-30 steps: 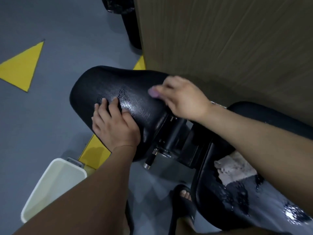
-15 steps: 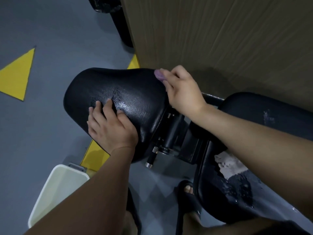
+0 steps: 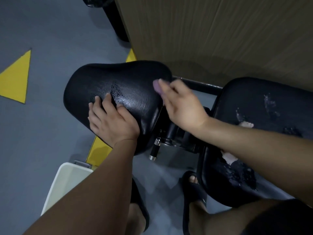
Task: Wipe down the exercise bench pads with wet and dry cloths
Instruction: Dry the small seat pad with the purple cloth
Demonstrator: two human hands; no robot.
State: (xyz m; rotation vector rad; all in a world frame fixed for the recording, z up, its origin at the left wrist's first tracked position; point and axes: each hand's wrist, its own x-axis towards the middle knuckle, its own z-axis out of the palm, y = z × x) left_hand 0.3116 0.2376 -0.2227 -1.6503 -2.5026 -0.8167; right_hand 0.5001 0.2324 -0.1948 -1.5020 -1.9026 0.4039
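Note:
A black seat pad [image 3: 132, 77] with a cracked, shiny patch fills the middle of the view. My left hand [image 3: 111, 122] rests flat on its near left side, fingers spread. At the pad's right edge, my right hand [image 3: 183, 107] holds a small purple cloth [image 3: 157, 86] under its fingertips against the pad; the hand is motion-blurred. To the right lies a second black bench pad [image 3: 250, 99] with torn vinyl and pale foam showing, partly hidden by my right forearm.
A wooden wall panel [image 3: 220, 31] stands close behind the pads. A white bin [image 3: 67, 180] sits on the grey floor at lower left. A metal adjustment pin [image 3: 154, 150] sticks out below the seat. My sandalled foot [image 3: 193, 189] is under the bench.
My right hand slid the purple cloth to the seat pad's far right corner, then back towards me along the right edge. My left hand stayed on the pad.

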